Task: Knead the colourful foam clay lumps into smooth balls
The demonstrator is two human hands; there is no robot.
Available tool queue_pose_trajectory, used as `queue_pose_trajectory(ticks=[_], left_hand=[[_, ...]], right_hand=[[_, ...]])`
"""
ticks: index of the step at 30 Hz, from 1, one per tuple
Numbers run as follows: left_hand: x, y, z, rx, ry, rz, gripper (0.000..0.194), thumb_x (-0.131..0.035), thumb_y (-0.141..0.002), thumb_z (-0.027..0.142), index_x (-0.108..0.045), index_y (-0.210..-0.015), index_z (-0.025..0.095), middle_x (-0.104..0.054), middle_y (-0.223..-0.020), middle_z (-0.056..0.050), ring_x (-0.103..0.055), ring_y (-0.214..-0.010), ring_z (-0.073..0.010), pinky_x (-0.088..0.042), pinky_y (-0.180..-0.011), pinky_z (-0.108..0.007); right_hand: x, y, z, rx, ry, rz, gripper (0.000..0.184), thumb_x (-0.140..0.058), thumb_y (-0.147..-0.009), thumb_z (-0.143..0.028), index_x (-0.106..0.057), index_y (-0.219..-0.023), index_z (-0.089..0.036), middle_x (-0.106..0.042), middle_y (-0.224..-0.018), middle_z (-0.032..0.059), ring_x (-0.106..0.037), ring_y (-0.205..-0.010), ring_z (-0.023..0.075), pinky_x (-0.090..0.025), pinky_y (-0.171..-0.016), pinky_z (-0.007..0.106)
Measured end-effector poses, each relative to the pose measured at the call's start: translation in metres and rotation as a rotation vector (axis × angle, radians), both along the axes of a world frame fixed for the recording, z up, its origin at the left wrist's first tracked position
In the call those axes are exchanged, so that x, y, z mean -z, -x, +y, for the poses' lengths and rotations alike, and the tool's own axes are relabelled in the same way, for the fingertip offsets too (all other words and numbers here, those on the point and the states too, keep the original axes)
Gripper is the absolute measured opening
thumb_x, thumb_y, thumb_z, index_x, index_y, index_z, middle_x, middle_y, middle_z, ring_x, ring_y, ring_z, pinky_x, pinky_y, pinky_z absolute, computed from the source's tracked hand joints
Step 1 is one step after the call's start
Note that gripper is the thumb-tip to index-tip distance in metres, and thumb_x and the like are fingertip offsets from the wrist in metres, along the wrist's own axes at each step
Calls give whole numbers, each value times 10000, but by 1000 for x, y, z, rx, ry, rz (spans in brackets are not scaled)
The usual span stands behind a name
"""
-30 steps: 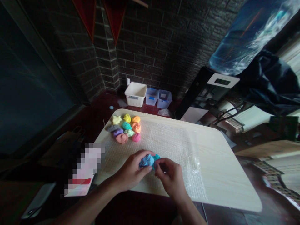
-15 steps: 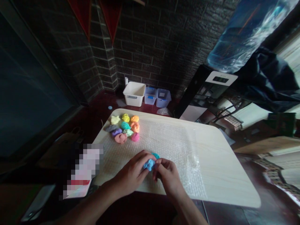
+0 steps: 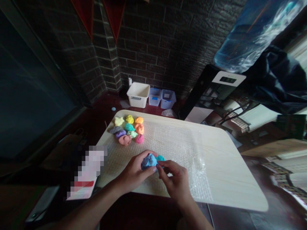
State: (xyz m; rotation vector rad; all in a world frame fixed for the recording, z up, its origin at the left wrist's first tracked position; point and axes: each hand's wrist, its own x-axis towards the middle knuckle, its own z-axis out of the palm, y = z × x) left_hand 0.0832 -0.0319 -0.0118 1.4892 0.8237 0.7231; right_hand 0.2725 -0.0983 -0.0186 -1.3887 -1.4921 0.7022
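Observation:
My left hand is wrapped round a blue lump of modelling clay, over the near part of the table. Thumb and forefinger of my right hand pinch the right edge of the same lump. Just behind it shows a teal lump of clay, partly hidden by my fingers; whether it touches the blue one I cannot tell. At the table's far left several clay lumps sit close together, among them a yellow lump, a pink lump and a reddish-brown lump.
Bubble wrap covers the middle of the pale table. Beyond its far edge stand a white basket and two clear plastic bins on the floor. A water dispenser rises at the back right.
The blue clay shows as a larger, rounder lump in my left hand, whose fingers have opened wider round it. My right hand has shifted slightly right, still pinching at the lump's edge.

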Motion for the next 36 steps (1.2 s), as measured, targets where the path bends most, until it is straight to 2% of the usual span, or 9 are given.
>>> queue_pose_trajectory(ticks=[3,5,9,12,14,22,28,32,36], left_hand=[[-2,0,0,11,-19,30,340,-715,-885,268,-672,-1217,208,-729,-1054,-32,-668,-924,-206,-505,-808,-297],[-4,-1,0,19,-39,54,334,-706,-884,262,-672,-1212,208,-728,-1029,-29,-668,-906,-204,-504,-791,-296],[-10,-2,0,29,-149,110,272,-665,-908,244,-679,-1176,198,-715,-947,-23,-664,-838,-191,-503,-747,-289],[-12,-2,-1,21,-280,122,235,-646,-908,191,-686,-1139,202,-736,-1028,-45,-690,-933,-207,-519,-827,-308],[-12,-2,-1,11,-349,129,233,-639,-907,165,-687,-1130,211,-740,-1085,-56,-695,-1008,-220,-522,-887,-324],[-10,-2,1,-5,-365,160,167,-637,-946,225,-678,-1108,217,-733,-1033,-48,-698,-950,-210,-529,-841,-313],[-7,-2,-1,2,-347,147,184,-628,-949,221,-678,-1125,220,-745,-1073,-56,-704,-985,-216,-533,-895,-326],[-7,-2,-2,23,-359,138,255,-625,-899,135,-686,-1130,226,-747,-1095,-48,-697,-1024,-217,-526,-919,-327],[-9,-2,0,6,-336,137,212,-647,-905,178,-694,-1108,218,-747,-1064,-44,-695,-988,-215,-521,-874,-316]], right_hand=[[-3,-1,-1,-24,-56,-90,149,-691,-975,-280,-825,-1000,-220,-778,-774,49,-694,-603,171,-553,-602,292],[-2,-1,0,-22,-22,-72,141,-699,-964,-289,-816,-959,-210,-773,-764,49,-687,-607,169,-551,-610,289],[5,5,4,-10,215,292,257,-753,-921,-426,-781,-880,-174,-727,-676,38,-633,-545,145,-506,-529,255],[9,10,9,-23,353,587,402,-834,-826,-547,-748,-815,-154,-673,-592,15,-570,-467,117,-471,-476,236],[8,11,11,-41,388,653,455,-866,-780,-586,-729,-789,-152,-659,-568,8,-556,-455,112,-466,-474,237],[1,12,9,-137,336,530,417,-677,-970,-599,-653,-929,-185,-649,-685,-8,-602,-570,128,-500,-562,249],[1,15,4,-135,290,315,430,-488,-1077,-576,-620,-915,-201,-653,-734,5,-623,-665,153,-504,-646,270],[7,15,4,-82,256,218,492,-476,-1075,-591,-643,-845,-190,-647,-695,18,-607,-640,157,-480,-614,270],[10,12,9,-59,292,358,521,-604,-992,-645,-665,-763,-181,-639,-628,17,-593,-569,147,-465,-544,259]])
